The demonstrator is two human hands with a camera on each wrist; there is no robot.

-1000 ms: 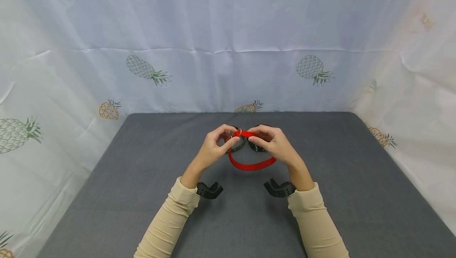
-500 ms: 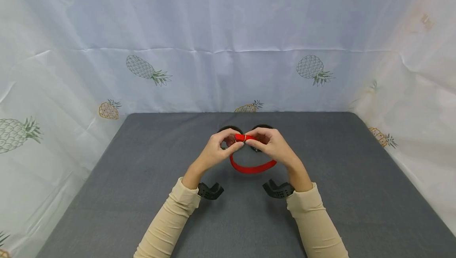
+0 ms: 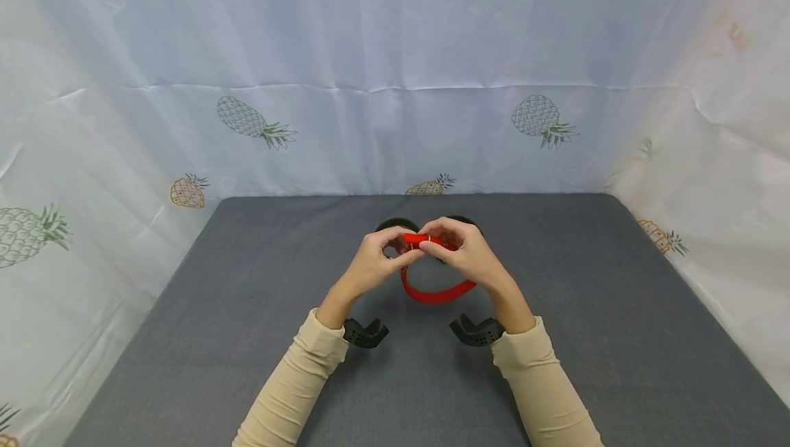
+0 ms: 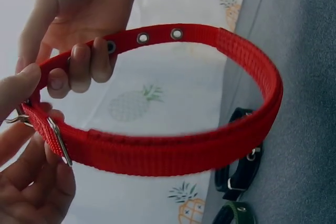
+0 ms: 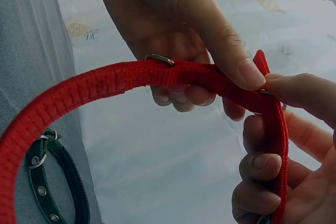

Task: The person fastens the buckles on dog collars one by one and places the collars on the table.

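A red dog collar (image 3: 438,296) is held up as a loop between both hands. My left hand (image 3: 375,258) pinches its buckle end, where a metal buckle (image 4: 19,120) and a metal ring (image 4: 60,142) show in the left wrist view. My right hand (image 3: 464,249) grips the strap that has metal eyelets (image 4: 143,38), fingers curled round it. The fingertips of both hands meet at the buckle. In the right wrist view a short red strap tip (image 5: 261,61) juts up beside the thumb and forefinger there. Fingers hide part of the buckle.
Behind the hands on the grey table (image 3: 247,296) lie a dark green collar (image 5: 42,184) and a black collar (image 4: 239,169), partly covered in the head view. A white pineapple-print curtain (image 3: 395,138) hangs behind the table. Black wrist mounts (image 3: 367,333) sit below the hands.
My right hand has shifted a little left, and the fingertips have closed together at the buckle. The collar's loop hangs slightly lower, and its buckle end has turned.
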